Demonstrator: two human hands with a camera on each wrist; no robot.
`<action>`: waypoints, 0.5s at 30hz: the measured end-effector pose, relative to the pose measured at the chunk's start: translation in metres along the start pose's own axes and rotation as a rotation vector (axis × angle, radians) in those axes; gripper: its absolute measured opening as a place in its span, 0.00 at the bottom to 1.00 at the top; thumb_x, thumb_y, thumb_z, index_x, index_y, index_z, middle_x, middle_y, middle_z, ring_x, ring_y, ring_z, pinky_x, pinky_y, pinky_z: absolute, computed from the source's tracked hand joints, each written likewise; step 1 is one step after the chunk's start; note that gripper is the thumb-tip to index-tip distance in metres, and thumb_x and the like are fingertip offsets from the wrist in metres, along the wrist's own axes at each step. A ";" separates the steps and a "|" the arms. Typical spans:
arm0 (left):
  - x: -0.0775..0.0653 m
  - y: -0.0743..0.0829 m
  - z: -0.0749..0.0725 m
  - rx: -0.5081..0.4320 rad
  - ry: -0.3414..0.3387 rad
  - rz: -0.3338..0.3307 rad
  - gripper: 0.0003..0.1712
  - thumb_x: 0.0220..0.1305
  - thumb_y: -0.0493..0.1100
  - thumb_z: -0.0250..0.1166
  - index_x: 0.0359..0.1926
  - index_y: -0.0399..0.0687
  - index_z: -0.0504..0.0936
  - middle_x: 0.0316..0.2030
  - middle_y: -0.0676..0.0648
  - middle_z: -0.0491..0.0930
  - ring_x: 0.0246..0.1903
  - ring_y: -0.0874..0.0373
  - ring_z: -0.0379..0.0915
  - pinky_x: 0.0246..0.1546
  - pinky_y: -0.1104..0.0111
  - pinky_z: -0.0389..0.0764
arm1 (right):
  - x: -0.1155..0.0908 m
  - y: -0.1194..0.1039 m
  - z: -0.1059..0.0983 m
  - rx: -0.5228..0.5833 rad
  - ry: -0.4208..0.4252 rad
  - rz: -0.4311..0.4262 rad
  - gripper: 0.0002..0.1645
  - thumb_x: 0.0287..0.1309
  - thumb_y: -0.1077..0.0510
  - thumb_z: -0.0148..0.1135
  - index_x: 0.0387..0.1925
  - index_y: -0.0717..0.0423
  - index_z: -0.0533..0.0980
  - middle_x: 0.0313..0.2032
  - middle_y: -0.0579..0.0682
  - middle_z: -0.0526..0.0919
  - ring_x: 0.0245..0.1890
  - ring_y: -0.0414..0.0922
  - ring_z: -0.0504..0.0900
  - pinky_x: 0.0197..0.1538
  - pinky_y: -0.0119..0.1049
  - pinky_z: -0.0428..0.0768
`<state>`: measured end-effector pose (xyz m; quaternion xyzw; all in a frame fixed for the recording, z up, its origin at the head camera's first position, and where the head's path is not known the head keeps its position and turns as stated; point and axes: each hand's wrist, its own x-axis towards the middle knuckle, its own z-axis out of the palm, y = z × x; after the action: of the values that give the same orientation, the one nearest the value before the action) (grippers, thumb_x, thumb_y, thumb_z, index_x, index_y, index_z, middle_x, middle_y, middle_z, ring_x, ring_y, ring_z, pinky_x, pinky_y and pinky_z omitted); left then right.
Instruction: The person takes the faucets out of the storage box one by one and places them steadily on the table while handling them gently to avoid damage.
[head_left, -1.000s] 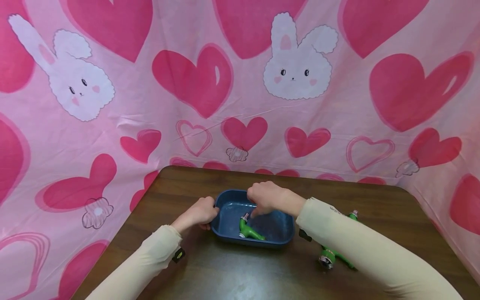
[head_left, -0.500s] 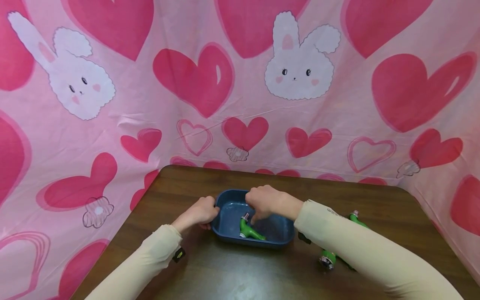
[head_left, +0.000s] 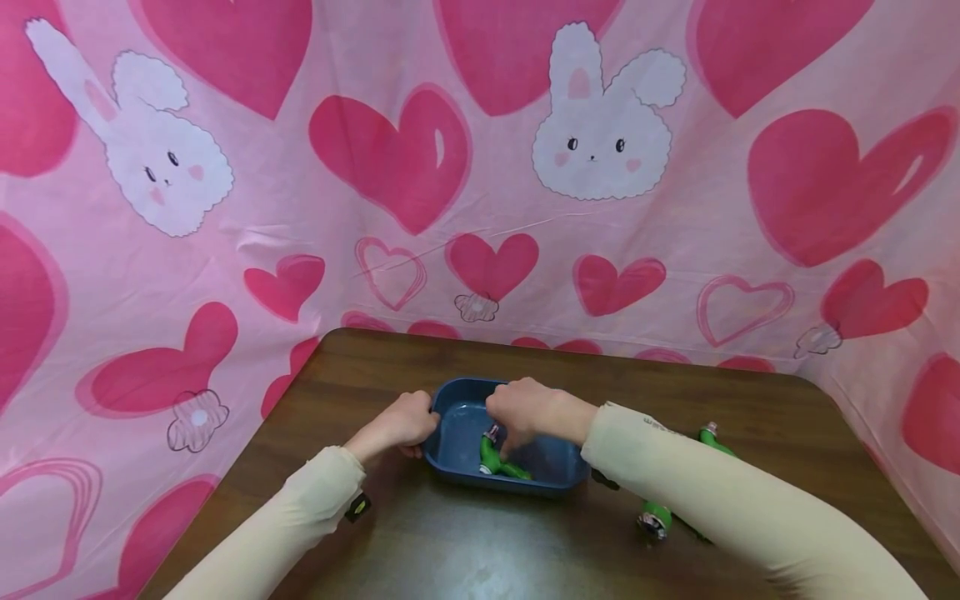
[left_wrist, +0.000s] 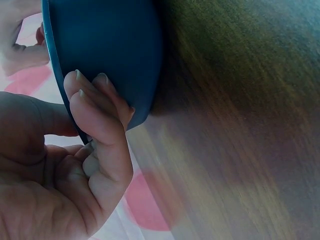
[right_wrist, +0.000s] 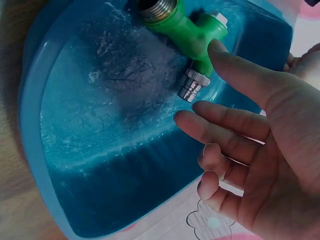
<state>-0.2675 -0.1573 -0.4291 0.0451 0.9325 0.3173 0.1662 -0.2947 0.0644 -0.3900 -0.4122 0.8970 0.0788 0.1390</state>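
My left hand [head_left: 405, 419] grips the left rim of a blue plastic basin [head_left: 459, 450], its thumb inside and fingers curled against the outer wall [left_wrist: 112, 42]. Inside the basin lies a green tap [head_left: 489, 458] with branching arms. The right wrist view shows its threaded metal end and silver nozzle [right_wrist: 192, 86]. My right hand [head_left: 527, 410] is over the basin, fingers spread and loosely bent. Its thumb tip overlaps the green body [right_wrist: 187, 37] in that view; whether they touch I cannot tell. The fingertips are just beside the nozzle.
On the brown wooden table [head_left: 480, 550], right of the basin, green fittings of a similar kind [head_left: 655, 518] lie partly hidden under the right sleeve [head_left: 712, 492]. Pink cloth [head_left: 495, 208] with hearts and rabbits hangs behind the table and at both sides.
My right hand has moved slightly left and down, closer to the tap in the basin. The left hand stays on the rim, and the basin and tap have hardly moved.
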 end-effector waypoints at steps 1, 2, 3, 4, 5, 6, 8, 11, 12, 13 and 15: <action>0.000 0.000 0.000 0.001 0.000 0.001 0.13 0.78 0.37 0.57 0.53 0.28 0.78 0.24 0.40 0.79 0.14 0.53 0.81 0.17 0.65 0.84 | 0.000 -0.001 0.000 0.000 -0.005 -0.001 0.27 0.48 0.35 0.82 0.36 0.50 0.84 0.29 0.43 0.80 0.29 0.39 0.78 0.36 0.35 0.83; 0.000 0.000 0.000 -0.001 0.001 0.001 0.14 0.78 0.37 0.57 0.53 0.28 0.78 0.24 0.40 0.78 0.15 0.53 0.81 0.17 0.65 0.84 | 0.000 -0.001 0.001 0.003 -0.009 -0.003 0.28 0.48 0.35 0.82 0.38 0.51 0.85 0.30 0.43 0.81 0.29 0.39 0.79 0.36 0.35 0.84; 0.000 -0.001 0.000 -0.001 0.001 0.001 0.13 0.78 0.37 0.57 0.53 0.28 0.78 0.24 0.40 0.78 0.15 0.53 0.81 0.17 0.65 0.84 | 0.001 -0.002 0.001 0.001 -0.012 -0.005 0.28 0.48 0.35 0.83 0.39 0.51 0.85 0.30 0.43 0.82 0.29 0.39 0.79 0.36 0.35 0.84; 0.000 -0.001 0.000 0.003 0.000 0.001 0.12 0.78 0.37 0.57 0.51 0.28 0.79 0.23 0.40 0.79 0.14 0.53 0.80 0.17 0.65 0.84 | 0.001 -0.003 0.001 -0.006 -0.013 -0.008 0.29 0.47 0.35 0.83 0.40 0.51 0.85 0.31 0.43 0.83 0.30 0.39 0.80 0.36 0.35 0.84; 0.000 -0.001 0.000 0.007 0.000 -0.001 0.11 0.78 0.37 0.57 0.48 0.29 0.80 0.22 0.40 0.79 0.14 0.54 0.80 0.17 0.65 0.84 | 0.001 -0.003 0.002 -0.013 -0.013 -0.011 0.29 0.47 0.35 0.83 0.40 0.51 0.85 0.31 0.43 0.83 0.30 0.39 0.80 0.37 0.35 0.84; 0.001 -0.001 0.000 0.011 0.000 -0.002 0.11 0.78 0.37 0.57 0.44 0.30 0.80 0.22 0.41 0.79 0.14 0.54 0.80 0.17 0.65 0.84 | 0.001 -0.004 0.002 -0.015 -0.015 -0.014 0.30 0.48 0.35 0.83 0.42 0.51 0.85 0.32 0.43 0.84 0.31 0.39 0.81 0.37 0.35 0.84; 0.001 0.000 0.000 0.018 0.000 -0.001 0.12 0.78 0.37 0.56 0.38 0.33 0.80 0.20 0.41 0.79 0.13 0.55 0.80 0.16 0.66 0.84 | 0.002 -0.005 0.004 -0.023 -0.019 -0.016 0.31 0.47 0.35 0.83 0.43 0.51 0.85 0.34 0.44 0.84 0.32 0.39 0.81 0.38 0.35 0.84; 0.002 0.000 0.000 0.023 -0.003 -0.003 0.14 0.78 0.37 0.56 0.32 0.36 0.79 0.19 0.41 0.80 0.12 0.55 0.79 0.16 0.66 0.83 | 0.003 -0.006 0.007 -0.023 -0.042 -0.013 0.32 0.46 0.34 0.84 0.44 0.51 0.84 0.35 0.43 0.84 0.33 0.38 0.80 0.39 0.34 0.84; 0.002 0.000 0.000 0.021 -0.004 -0.004 0.14 0.78 0.37 0.56 0.33 0.36 0.79 0.20 0.41 0.80 0.13 0.55 0.79 0.16 0.66 0.83 | 0.003 -0.007 0.007 -0.020 -0.051 -0.012 0.32 0.46 0.34 0.84 0.44 0.50 0.84 0.35 0.43 0.84 0.32 0.37 0.80 0.39 0.34 0.84; 0.002 0.000 0.000 0.018 -0.005 -0.006 0.13 0.78 0.37 0.56 0.33 0.36 0.79 0.20 0.40 0.80 0.13 0.55 0.79 0.16 0.66 0.84 | 0.003 -0.007 0.008 -0.016 -0.059 -0.010 0.32 0.46 0.34 0.84 0.44 0.50 0.84 0.35 0.43 0.84 0.31 0.37 0.79 0.39 0.33 0.84; 0.002 0.000 0.001 0.014 -0.005 -0.009 0.12 0.78 0.37 0.57 0.35 0.35 0.79 0.21 0.40 0.79 0.13 0.55 0.80 0.17 0.66 0.84 | 0.004 -0.009 0.009 -0.011 -0.073 -0.008 0.32 0.46 0.35 0.84 0.44 0.50 0.84 0.34 0.42 0.84 0.31 0.36 0.79 0.39 0.32 0.84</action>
<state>-0.2691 -0.1570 -0.4304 0.0427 0.9346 0.3098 0.1696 -0.2889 0.0584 -0.4000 -0.4134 0.8891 0.0985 0.1697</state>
